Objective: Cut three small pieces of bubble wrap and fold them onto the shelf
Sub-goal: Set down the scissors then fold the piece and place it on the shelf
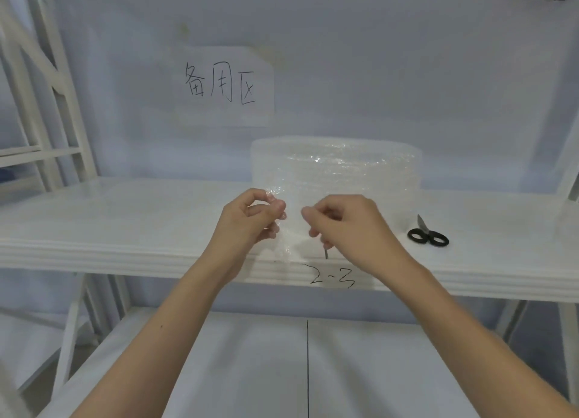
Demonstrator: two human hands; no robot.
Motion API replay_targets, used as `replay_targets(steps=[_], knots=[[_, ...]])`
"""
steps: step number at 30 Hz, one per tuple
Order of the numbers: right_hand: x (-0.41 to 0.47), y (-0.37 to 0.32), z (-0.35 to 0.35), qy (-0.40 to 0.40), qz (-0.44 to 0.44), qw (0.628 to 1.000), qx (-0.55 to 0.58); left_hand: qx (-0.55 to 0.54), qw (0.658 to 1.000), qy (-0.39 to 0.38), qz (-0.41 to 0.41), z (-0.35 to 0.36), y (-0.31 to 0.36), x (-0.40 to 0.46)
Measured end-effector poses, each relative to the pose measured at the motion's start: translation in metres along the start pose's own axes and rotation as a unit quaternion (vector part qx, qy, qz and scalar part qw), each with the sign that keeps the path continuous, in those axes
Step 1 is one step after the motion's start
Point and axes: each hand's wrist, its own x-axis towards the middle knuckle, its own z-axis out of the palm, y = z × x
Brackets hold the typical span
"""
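Clear bubble wrap [289,229] hung as a loose strip at centre frame, drawn forward from the roll [336,166] that stood on end on the white shelf [125,217], its axis vertical, against the back wall below the handwritten paper sign [223,85]. Both hands were closed in pinches on the strip's upper edge: the left hand [247,221] held its left side, the right hand [347,221] its right, with only a narrow span of film between them. This grip probably kept the film taut and flat for measuring off a small piece. The strip's long axis ran downward, over the shelf's front lip beside the marking "2-3" [332,279]. Black-handled scissors [427,234] lay untouched at right, blades pointing away, within easy reach of the right hand.
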Motion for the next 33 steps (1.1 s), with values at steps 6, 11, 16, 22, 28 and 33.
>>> replay_targets(steps=[6, 11, 16, 22, 28, 33], knots=[[0.027, 0.003, 0.062, -0.056, 0.028, 0.993, 0.102, 0.030, 0.999, 0.012, -0.010, -0.037, 0.001, -0.004], [0.042, 0.006, 0.086, -0.092, 0.091, 0.967, 0.218, 0.078, 0.996, 0.043, 0.009, -0.061, 0.001, -0.002], [0.048, 0.004, 0.097, -0.123, 0.133, 0.945, 0.273, 0.109, 0.991, 0.065, 0.044, -0.077, 0.002, 0.002], [0.058, 0.003, 0.106, -0.115, 0.138, 0.910, 0.374, 0.130, 0.989, 0.040, 0.053, -0.084, -0.004, 0.003], [0.063, 0.005, 0.111, -0.089, 0.131, 0.911, 0.381, 0.106, 0.993, 0.044, 0.036, -0.088, -0.009, 0.002], [0.064, 0.006, 0.114, -0.071, 0.120, 0.913, 0.383, 0.098, 0.994, 0.036, 0.028, -0.091, -0.014, 0.002]])
